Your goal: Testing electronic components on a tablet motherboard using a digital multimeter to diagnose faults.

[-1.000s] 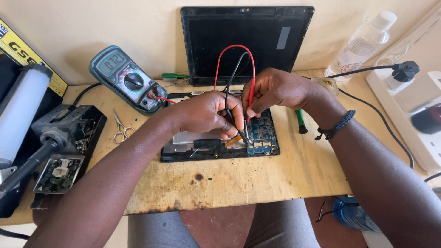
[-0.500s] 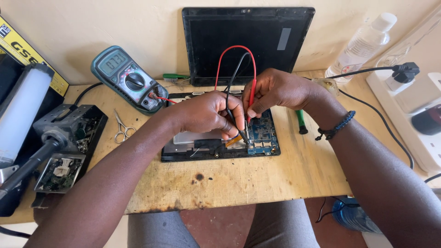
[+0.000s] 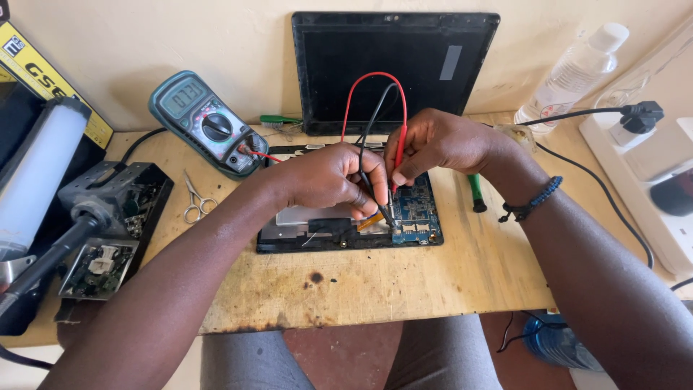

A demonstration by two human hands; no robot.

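Wooden bench (image 3: 462, 274): two probes, one per hand, on one opened tablet (image 3: 419, 213).

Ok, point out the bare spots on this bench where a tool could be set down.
Bare wood lies along the front edge of the table, below the opened tablet, and right of it past the green screwdriver. A smaller patch surrounds the scissors. The back edge near the multimeter and the left side are crowded.

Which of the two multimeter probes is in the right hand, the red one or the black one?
The red probe: the right hand pinches it. The black probe sits in the left hand. Both tips meet the blue circuit board.
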